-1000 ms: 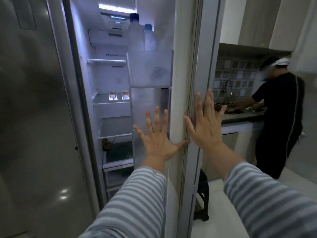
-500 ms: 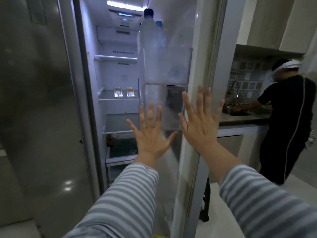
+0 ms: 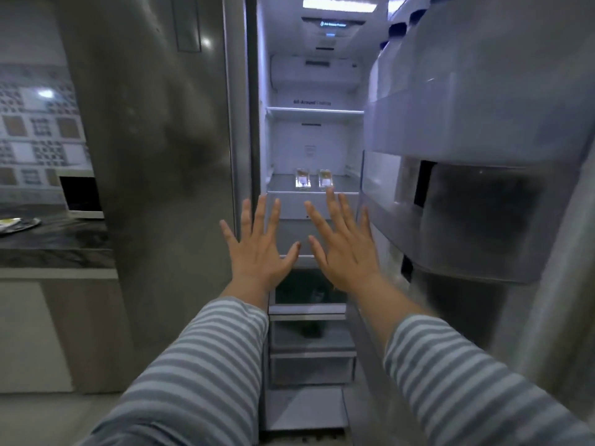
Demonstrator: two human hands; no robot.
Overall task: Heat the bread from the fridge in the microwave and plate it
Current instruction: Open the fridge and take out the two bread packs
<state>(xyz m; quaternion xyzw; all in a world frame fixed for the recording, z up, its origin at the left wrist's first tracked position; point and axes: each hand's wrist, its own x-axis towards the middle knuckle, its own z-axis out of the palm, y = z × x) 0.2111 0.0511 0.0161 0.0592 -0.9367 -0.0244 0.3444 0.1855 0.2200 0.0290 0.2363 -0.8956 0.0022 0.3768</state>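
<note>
Both arms reach straight out in front, in sleeves with grey and white stripes. The left hand (image 3: 257, 249) and the right hand (image 3: 344, 246) are side by side, backs up, fingers straight and spread wide. They hold nothing.

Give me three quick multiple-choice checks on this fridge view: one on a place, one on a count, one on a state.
1. Where do the two small packs sit?
A. middle fridge shelf
B. door bin
C. counter

2. How many small packs are on that shelf?
A. one
B. two
C. four

3. How are the hands?
A. both gripping bread
B. one on a bottle
C. both spread, holding nothing

Answers: 1 A, the small packs rest on the lit shelf. 2 B, two stand side by side. 3 C, the left hand and right hand show straight fingers.
</note>
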